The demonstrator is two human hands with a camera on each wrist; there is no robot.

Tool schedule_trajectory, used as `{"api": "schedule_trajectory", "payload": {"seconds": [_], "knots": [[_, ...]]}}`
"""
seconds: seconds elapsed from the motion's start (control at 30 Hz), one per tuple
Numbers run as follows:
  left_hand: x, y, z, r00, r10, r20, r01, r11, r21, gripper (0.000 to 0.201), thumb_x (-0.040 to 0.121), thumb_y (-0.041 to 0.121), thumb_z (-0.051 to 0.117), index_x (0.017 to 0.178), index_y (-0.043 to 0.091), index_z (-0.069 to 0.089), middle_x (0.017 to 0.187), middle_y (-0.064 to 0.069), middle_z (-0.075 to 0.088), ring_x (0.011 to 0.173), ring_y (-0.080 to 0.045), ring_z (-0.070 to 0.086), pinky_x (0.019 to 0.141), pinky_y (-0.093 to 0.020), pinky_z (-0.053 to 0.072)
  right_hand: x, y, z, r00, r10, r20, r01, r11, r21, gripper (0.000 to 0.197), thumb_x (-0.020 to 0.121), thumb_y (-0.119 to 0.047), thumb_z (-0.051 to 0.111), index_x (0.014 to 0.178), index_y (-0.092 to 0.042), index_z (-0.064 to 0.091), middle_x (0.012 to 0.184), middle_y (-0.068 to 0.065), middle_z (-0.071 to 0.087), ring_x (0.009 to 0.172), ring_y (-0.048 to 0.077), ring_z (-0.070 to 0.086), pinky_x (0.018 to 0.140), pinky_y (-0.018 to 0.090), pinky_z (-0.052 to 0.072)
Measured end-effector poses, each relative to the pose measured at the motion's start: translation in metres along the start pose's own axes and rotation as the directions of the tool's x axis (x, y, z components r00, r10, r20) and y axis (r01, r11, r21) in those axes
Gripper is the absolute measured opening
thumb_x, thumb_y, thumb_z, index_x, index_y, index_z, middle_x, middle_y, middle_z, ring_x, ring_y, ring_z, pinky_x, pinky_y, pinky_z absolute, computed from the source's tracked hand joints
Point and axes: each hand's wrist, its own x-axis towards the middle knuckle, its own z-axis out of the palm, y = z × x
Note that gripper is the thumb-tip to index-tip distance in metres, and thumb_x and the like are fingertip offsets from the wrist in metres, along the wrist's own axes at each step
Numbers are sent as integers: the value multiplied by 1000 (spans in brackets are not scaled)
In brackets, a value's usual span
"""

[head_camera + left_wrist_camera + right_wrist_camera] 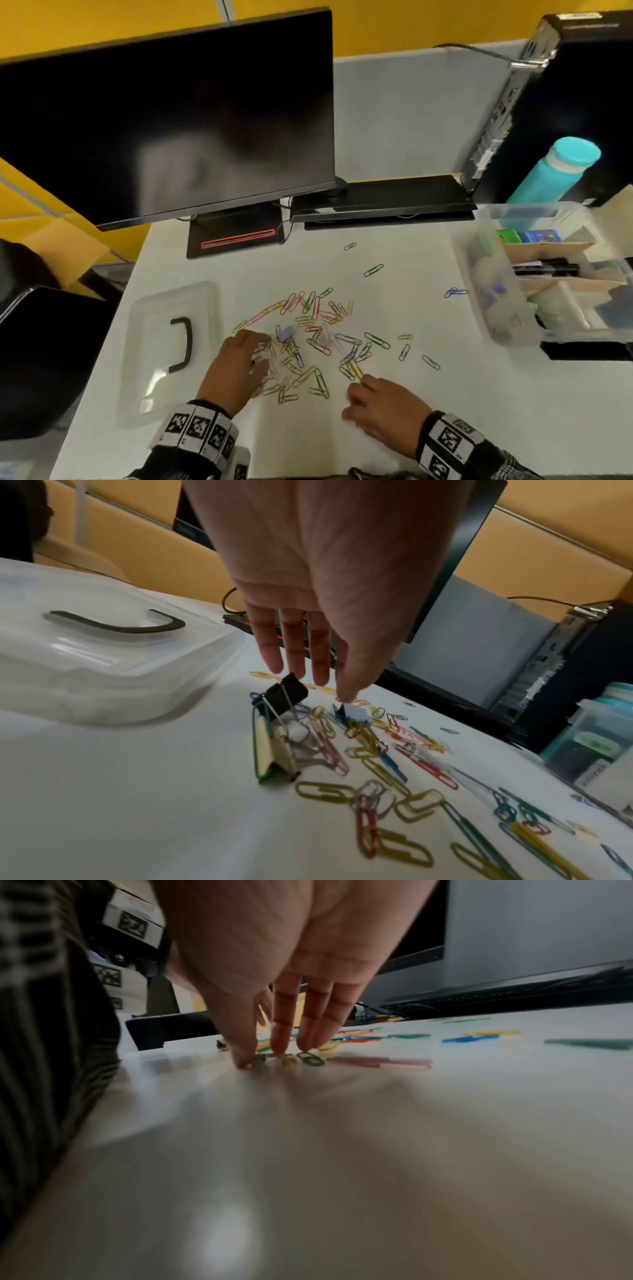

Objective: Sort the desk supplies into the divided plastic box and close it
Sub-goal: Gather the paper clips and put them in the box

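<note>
Coloured paper clips [318, 337] lie scattered over the white desk [239, 442], with a few binder clips among them: black [286, 695], yellow-green [274, 758] and pale blue [287, 333]. My left hand [239, 363] hovers palm down over the pile's left side, fingers straight, holding nothing; its fingertips [347, 696] hang just above the clips. My right hand [380, 404] lies low at the pile's near right edge, straight fingertips [281, 1049] touching clips on the desk. The divided clear box [493, 294] stands open at the right, holding markers and other supplies.
The box's clear lid [168, 346] with a black handle lies flat at the left. A monitor [171, 116] stands behind, a black keyboard [380, 202] beyond the pile. A teal bottle [555, 171] and a computer tower [565, 96] stand at the back right.
</note>
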Motion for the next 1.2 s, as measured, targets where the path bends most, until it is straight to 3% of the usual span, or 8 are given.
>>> {"api": "schedule_trajectory", "payload": {"seconds": [0.3, 0.43, 0.6, 0.7, 0.77, 0.83, 1.03, 1.2], "knots": [[48, 12, 6, 927, 358, 115, -372, 916, 149, 54, 83, 0, 56, 128, 29, 50, 124, 5, 52, 107, -17, 50, 85, -35, 50, 18, 4, 12, 976, 192, -104, -195, 981, -17, 26, 79, -38, 43, 90, -30, 64, 90, -13, 62, 79, 6, 54, 61, 16, 48], [62, 15, 4, 875, 441, 198, -481, 838, 258, 46, 81, -5, 56, 121, 18, 58, 117, -2, 56, 103, -24, 55, 78, -37, 51, 23, 7, -3, 878, 399, -265, -317, 899, 303, 22, 89, -42, 48, 94, -23, 60, 96, -11, 56, 86, 5, 47, 75, 15, 40], [66, 13, -9, 893, 397, 213, -443, 860, 252, 29, 86, 12, 55, 115, 13, 57, 114, -4, 52, 100, -22, 54, 79, -36, 51, 31, 13, -28, 624, 781, 8, -280, 214, 936, 6, 89, -17, 62, 94, -18, 61, 89, 5, 66, 83, 13, 64, 79, 19, 51], [62, 9, -22, 917, 364, 163, -385, 914, 130, 44, 87, 31, 61, 129, 21, 51, 117, 3, 51, 103, -14, 54, 87, -29, 49, 42, 15, -38, 594, 776, 212, -136, -162, 977, 12, 94, -4, 48, 100, -5, 58, 71, 11, 62, 69, 23, 63, 69, 30, 55], [57, 7, -33, 945, 303, 125, -309, 951, 27, 48, 86, 38, 61, 130, 26, 50, 113, 6, 52, 99, -8, 56, 87, -24, 49, 51, 13, -41, 600, 749, 283, -163, -231, 959, 18, 96, -1, 38, 98, -4, 56, 61, 8, 53, 58, 20, 56, 58, 29, 48], [52, 5, -45, 969, 237, 73, -228, 967, -115, 38, 86, 37, 63, 122, 26, 57, 105, 6, 53, 90, -5, 57, 85, -23, 51, 62, 8, -41, 639, 722, 267, -279, -106, 955, 23, 96, -1, 34, 92, -8, 56, 60, 6, 50, 52, 18, 48, 52, 28, 41], [37, -16, -68, 1000, -27, 16, 31, 816, -578, 13, 85, 12, 67, 96, 18, 64, 106, -4, 58, 83, -13, 65, 76, -21, 57, 111, -35, -54, 927, 329, 182, -373, 749, 548, 12, 95, -31, 34, 101, -28, 44, 86, -2, 63, 74, 21, 60, 62, 32, 47], [25, -43, -63, 986, -155, 67, 157, 692, -705, 18, 86, -2, 61, 90, 15, 56, 110, -14, 53, 78, -18, 62, 75, -28, 58, 149, -64, -44, 981, 85, 173, -126, 961, 245, 35, 92, -32, 46, 123, -19, 36, 97, 11, 62, 78, 32, 59, 66, 36, 46]]}}
